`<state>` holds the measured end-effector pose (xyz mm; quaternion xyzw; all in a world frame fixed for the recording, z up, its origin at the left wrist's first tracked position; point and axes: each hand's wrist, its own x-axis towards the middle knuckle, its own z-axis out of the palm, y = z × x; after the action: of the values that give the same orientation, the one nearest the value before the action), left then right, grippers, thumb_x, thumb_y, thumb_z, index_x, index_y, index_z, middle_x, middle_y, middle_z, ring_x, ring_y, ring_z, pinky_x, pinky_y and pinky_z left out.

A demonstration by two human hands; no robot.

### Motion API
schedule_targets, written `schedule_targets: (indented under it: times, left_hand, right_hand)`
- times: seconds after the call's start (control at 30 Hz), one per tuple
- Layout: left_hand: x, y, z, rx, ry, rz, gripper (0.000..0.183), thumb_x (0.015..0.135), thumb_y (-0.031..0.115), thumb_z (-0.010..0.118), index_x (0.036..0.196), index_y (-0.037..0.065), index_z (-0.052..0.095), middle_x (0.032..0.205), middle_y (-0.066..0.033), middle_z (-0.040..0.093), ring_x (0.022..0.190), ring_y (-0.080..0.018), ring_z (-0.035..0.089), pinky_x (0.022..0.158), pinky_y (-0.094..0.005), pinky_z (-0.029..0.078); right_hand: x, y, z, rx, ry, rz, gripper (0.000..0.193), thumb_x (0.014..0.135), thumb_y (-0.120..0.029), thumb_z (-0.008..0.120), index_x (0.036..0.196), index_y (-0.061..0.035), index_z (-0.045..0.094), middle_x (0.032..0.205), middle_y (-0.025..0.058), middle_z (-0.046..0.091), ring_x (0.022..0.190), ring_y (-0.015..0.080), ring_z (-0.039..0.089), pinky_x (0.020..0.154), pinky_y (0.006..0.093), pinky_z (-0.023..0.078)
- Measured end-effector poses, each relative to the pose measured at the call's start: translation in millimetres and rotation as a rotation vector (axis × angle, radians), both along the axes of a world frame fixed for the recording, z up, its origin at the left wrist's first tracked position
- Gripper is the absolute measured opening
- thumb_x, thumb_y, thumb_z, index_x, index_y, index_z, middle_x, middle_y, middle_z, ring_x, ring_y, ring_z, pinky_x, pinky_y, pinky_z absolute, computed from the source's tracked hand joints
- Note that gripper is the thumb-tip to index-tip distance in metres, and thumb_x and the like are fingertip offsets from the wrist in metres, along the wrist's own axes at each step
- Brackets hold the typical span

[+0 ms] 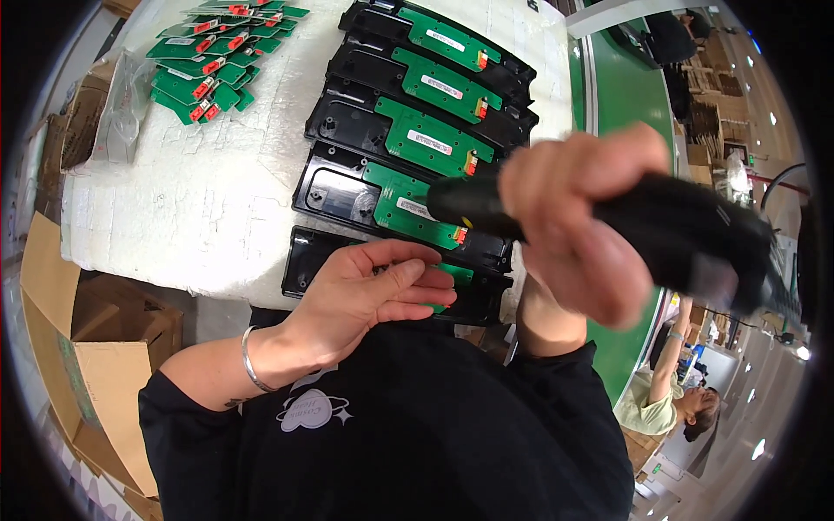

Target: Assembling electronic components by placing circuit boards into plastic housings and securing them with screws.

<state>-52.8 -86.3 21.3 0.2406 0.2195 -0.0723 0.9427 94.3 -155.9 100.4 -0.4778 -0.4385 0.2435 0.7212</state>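
My right hand (586, 213) is wrapped round a black electric screwdriver (686, 234), both smeared by motion. The tool's nose points left, above the second-nearest black plastic housing (339, 195). In that housing lies a green circuit board (395, 207) with a white label and a red-and-white connector (461, 234). My left hand (369, 291) is over the nearest black housing (304, 260), thumb closed against bent fingers; anything pinched there is hidden. Its green board (456, 274) shows only partly past my fingertips.
Several more housings with green boards (443, 87) run up the white foam-like work surface (234, 191). Loose boards with red connectors (213, 65) are piled at the far left. Cardboard boxes (113, 365) stand at the left. Another person (660, 399) is at the right, beyond a green surface (621, 321).
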Motion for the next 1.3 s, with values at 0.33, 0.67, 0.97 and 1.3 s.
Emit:
schedule_targets:
  times: [0.33,0.67,0.97,1.3]
  left_hand:
    - [7.9,1.4,-8.1,-0.141,-0.020,0.157,0.016,0.086,0.014,0.057,0.096,0.001,0.057,0.087,-0.0076,0.061,0.075,-0.0128,0.061,0.067,-0.0201,0.051]
    - [10.8,-2.0,-5.7,-0.281,-0.078,0.190,0.016,0.087,0.014,0.055,0.099,0.002,0.057,0.086,-0.0059,0.061,0.074,-0.0106,0.059,0.067,-0.0198,0.050]
    - [9.6,0.7,-20.9,-0.359,-0.248,0.134,0.024,0.089,0.021,0.053,0.103,0.002,0.055,0.092,-0.0068,0.061,0.079,-0.0121,0.059,0.070,-0.0213,0.048]
    - [5.2,-3.4,-4.5,-0.083,-0.073,-0.047,0.034,0.094,0.013,0.041,0.121,-0.008,0.041,0.108,-0.0198,0.056,0.101,-0.0262,0.057,0.089,-0.0303,0.047]
  right_hand:
    - [14.3,-45.6,38.4,0.195,-0.027,0.320,0.025,0.069,-0.006,0.066,0.081,-0.0099,0.045,0.058,-0.0034,0.056,0.048,0.0047,0.054,0.049,0.0155,0.044]
    - [8.0,-49.0,34.9,0.253,0.004,0.227,0.023,0.068,-0.006,0.064,0.080,-0.0102,0.045,0.056,-0.0043,0.055,0.047,0.0036,0.054,0.053,0.0150,0.044]
    - [10.4,-46.1,33.0,0.192,0.007,0.274,0.024,0.068,-0.007,0.063,0.082,-0.0104,0.044,0.059,-0.0051,0.055,0.051,0.0036,0.053,0.054,0.0163,0.041]
    - [16.8,4.9,-19.3,0.033,0.007,-0.099,0.026,0.069,-0.014,0.046,0.092,-0.0027,0.045,0.057,0.0017,0.039,0.048,0.0118,0.037,0.055,0.0289,0.034]
